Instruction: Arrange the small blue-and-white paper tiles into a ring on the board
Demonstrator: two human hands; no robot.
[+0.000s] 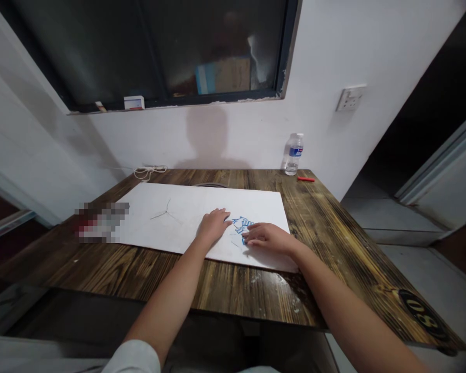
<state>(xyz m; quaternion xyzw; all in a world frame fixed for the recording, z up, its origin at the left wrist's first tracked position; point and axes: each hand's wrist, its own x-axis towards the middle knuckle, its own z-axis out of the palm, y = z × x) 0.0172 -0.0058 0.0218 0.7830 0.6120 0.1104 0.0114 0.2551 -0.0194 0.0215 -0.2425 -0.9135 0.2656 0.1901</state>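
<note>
A white board (186,228) lies flat on the dark wooden table. On its right part sits a small cluster of blue-and-white shapes (241,224); whether they are loose pieces or drawn marks is hard to tell. My left hand (214,227) rests on the board just left of the cluster, palm down with fingers stretched out. From the right, my right hand (270,237) reaches over the cluster's lower edge, its fingers extended and slightly bent. Neither hand visibly holds anything. Thin dark lines (166,211) mark the board farther left.
A water bottle (293,155) stands at the table's back right, beside a red pen-like stick (306,179). White cable (149,171) lies coiled at the back left. A blurred patch (103,223) covers something at the board's left end. The wall (248,140) rises behind.
</note>
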